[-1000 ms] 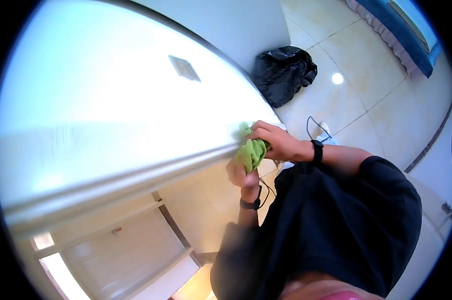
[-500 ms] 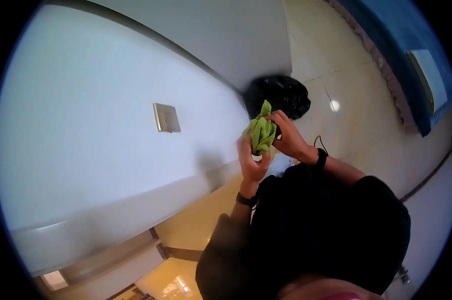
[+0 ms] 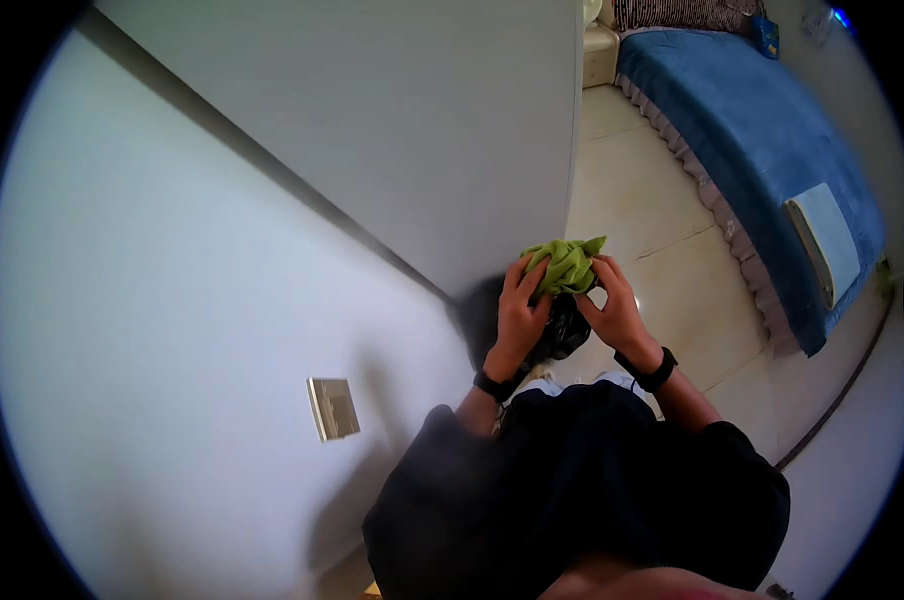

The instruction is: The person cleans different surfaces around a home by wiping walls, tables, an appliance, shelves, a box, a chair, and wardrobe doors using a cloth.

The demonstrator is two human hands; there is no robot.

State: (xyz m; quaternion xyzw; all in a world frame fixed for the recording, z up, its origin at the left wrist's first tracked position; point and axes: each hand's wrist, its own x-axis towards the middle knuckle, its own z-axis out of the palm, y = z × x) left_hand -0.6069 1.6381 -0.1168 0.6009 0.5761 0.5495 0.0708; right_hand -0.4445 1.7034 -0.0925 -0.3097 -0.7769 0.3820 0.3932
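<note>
A crumpled green cloth (image 3: 564,265) is bunched between my two hands, in front of my body. My left hand (image 3: 519,312) grips its left side, with the fingers bent over the folds. On the other side, my right hand (image 3: 615,308) pinches the cloth between thumb and fingers. Both wrists wear a black band. Below and behind the cloth, a black plastic bag (image 3: 569,330) lies on the floor, partly hidden by my hands.
A white wall with a switch plate (image 3: 333,408) runs along the left. A large grey panel (image 3: 402,120) stands ahead. At the right is a bed with a blue cover (image 3: 742,120) and a folded light-blue item (image 3: 828,235). A small cabinet (image 3: 600,56) stands beyond.
The view has turned toward the bed and grey panel. My hands, first at the white surface's edge, are now away from it, side by side, still holding the cloth.
</note>
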